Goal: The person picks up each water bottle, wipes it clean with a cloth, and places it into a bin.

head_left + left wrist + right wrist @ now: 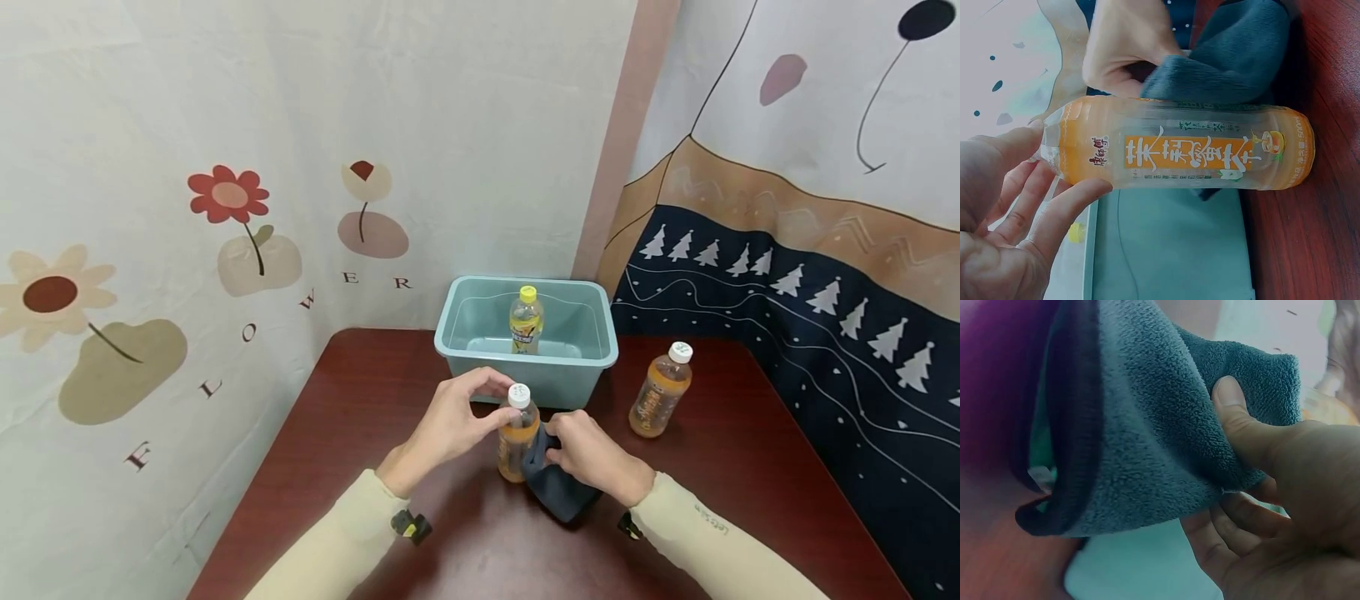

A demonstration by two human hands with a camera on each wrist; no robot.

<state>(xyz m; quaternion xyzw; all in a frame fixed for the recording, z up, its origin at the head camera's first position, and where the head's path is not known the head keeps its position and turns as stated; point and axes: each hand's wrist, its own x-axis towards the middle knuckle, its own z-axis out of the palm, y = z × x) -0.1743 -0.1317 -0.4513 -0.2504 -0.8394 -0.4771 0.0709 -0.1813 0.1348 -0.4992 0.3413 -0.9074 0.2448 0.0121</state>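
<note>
An orange-labelled drink bottle with a white cap stands upright on the table, in front of the plastic bin. My left hand holds it near the neck, thumb and fingers on either side below the cap, as the left wrist view shows. In my right hand is a dark grey-blue cloth, pinched between thumb and fingers. The cloth lies against the bottle's right side, and its loose end hangs down toward the table.
Behind the hands stands a light blue-green bin with a yellow-capped bottle inside. A second orange-labelled bottle with a white cap stands to the right on the dark red table. Printed curtains hang behind the table.
</note>
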